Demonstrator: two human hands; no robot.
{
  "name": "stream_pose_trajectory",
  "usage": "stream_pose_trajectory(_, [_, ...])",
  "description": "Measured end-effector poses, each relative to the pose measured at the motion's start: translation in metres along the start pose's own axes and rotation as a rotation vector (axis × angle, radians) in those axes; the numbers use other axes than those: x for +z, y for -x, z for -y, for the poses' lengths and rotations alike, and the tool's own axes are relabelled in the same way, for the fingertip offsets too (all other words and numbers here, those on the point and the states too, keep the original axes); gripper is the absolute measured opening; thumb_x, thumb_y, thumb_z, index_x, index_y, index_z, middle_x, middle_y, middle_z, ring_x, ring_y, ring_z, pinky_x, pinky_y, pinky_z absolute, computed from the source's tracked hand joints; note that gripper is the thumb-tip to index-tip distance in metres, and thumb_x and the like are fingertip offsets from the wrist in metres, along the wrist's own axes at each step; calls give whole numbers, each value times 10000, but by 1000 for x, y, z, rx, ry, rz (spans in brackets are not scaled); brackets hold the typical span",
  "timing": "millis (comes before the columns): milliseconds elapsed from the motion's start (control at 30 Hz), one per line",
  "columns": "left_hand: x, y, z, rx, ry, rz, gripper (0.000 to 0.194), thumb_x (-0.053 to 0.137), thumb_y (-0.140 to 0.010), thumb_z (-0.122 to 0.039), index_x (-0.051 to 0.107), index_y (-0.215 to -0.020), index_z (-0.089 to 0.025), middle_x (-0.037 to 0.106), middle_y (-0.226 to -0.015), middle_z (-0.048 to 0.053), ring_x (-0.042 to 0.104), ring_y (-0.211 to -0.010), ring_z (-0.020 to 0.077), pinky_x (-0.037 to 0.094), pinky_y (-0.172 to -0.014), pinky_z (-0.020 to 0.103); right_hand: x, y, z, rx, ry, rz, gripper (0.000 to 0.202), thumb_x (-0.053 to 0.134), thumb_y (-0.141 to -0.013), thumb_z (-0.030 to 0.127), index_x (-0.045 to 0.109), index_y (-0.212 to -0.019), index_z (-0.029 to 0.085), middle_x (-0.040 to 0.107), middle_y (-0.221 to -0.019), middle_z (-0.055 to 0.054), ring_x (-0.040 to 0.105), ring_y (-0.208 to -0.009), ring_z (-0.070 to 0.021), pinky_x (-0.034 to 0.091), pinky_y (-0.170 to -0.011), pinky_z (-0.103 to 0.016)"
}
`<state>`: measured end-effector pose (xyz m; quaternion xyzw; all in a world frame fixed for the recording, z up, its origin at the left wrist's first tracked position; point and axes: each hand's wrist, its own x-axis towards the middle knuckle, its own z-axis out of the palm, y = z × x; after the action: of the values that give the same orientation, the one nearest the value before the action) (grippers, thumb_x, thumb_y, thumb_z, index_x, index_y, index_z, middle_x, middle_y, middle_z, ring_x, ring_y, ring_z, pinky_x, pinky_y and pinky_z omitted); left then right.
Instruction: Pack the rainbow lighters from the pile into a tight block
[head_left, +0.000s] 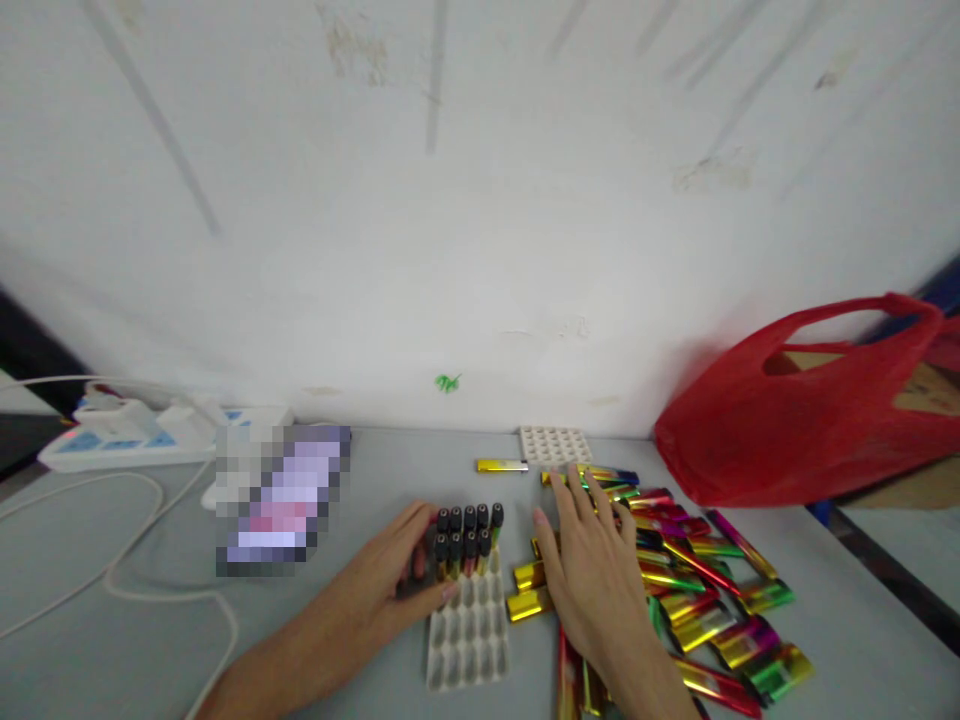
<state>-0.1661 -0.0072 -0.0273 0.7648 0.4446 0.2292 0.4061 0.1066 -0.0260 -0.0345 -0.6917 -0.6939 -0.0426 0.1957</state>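
Note:
Several black-topped lighters [470, 518] stand upright in the far rows of a pale grey tray [469, 630], whose nearer pockets are bare. My left hand [409, 570] is at the tray's far left corner, its fingers curled beside the standing lighters and its thumb along the near side; whether it grips any is hidden. To the right, my right hand [596, 560] rests palm down with spread fingers over a pile of shiny gold, red and green lighters [697, 620]. A single yellow and silver lighter [501, 466] lies beyond the tray.
A second pale tray [555, 445] lies by the wall. A red plastic bag [795, 430] stands at the back right. On the left are a power strip [135, 440], white cables [161, 600] and a pixelated phone [289, 500].

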Motion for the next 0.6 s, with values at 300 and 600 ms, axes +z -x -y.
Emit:
stream_pose_trajectory(300, [1,-1,3,-23,10,-18,277,740,-988,-388,641,-1209,-252,694,-1150,42,635,-1029,283,519,-852,351,16,-3,0,-73,-50,-39,388,512,-1087,79,762,-1308,277,804,-1281,-94,649,-1276,-353,352,-1097,-577])
stream_pose_trajectory(600, [0,0,-2,-15,5,-10,301,722,-999,-368,638,-1261,-247,695,-1167,47,641,-1050,285,535,-892,366,10,-3,1,-32,-150,-31,122,822,-971,215,778,-1058,289,754,-1103,-85,624,-1089,-384,380,-950,-532])
